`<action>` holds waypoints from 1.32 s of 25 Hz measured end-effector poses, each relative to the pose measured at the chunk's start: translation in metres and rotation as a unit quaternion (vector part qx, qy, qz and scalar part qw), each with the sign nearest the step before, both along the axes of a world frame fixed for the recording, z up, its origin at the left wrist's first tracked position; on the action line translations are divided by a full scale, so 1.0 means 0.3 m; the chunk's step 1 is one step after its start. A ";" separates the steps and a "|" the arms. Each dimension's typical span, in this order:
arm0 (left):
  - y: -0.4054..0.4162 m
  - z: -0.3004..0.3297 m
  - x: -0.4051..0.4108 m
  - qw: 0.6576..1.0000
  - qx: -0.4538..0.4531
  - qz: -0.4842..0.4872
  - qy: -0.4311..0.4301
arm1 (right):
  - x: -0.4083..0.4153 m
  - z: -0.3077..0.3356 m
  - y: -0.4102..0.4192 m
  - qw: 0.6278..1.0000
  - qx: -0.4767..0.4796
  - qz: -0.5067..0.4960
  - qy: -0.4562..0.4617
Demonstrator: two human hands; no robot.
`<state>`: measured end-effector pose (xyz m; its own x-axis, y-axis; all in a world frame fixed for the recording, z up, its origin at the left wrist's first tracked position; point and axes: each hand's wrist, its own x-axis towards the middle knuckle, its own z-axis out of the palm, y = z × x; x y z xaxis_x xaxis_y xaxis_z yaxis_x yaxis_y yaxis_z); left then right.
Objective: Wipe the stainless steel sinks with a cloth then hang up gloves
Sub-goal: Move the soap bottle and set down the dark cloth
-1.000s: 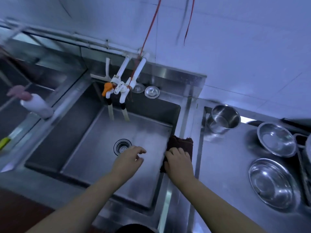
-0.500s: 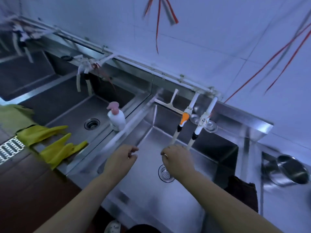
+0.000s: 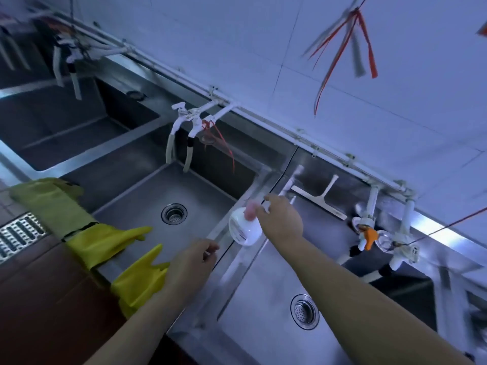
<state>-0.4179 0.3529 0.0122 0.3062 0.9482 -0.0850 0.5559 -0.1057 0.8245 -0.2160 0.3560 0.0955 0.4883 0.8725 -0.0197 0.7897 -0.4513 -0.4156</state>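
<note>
Two yellow rubber gloves (image 3: 105,243) (image 3: 139,283) hang over the front rim of the middle stainless steel sink (image 3: 147,191). My left hand (image 3: 189,264) hovers just right of the nearer glove, fingers loosely curled and holding nothing. My right hand (image 3: 282,219) reaches over the divider to a white soap bottle (image 3: 243,230) with a pink pump, its fingers at the pump head; blur hides any grip. The right sink (image 3: 263,280) lies under my right forearm. The cloth is out of view.
White taps (image 3: 189,122) hang over the middle sink and another pair (image 3: 369,227) over the right one. A white squeegee (image 3: 319,198) leans at the right sink's back wall. Red strings (image 3: 342,48) dangle from above. A floor drain grate (image 3: 18,233) is at left.
The view has swung left, so the dark cloth on the right sink's rim has left the frame. My right hand let go of it and moved to the soap bottle; my left hand neared the gloves.
</note>
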 end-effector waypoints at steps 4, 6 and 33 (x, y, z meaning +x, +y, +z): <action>0.053 -0.028 -0.047 1.000 -0.005 0.004 -0.003 | -0.034 0.001 0.108 0.995 -0.088 -0.053 -0.006; 0.050 -0.031 -0.057 1.000 -0.003 0.006 0.007 | -0.035 -0.009 0.129 0.993 -0.104 -0.056 0.002; -0.434 0.021 0.986 0.960 0.014 -0.270 0.069 | 1.024 -0.187 -0.956 0.972 -0.176 -0.122 -0.097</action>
<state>-0.1223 0.2227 0.0186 0.7419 0.6564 -0.1371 0.5178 -0.4308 0.7391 0.0912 0.0693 0.0393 0.7042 0.6863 -0.1819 0.6895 -0.7222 -0.0553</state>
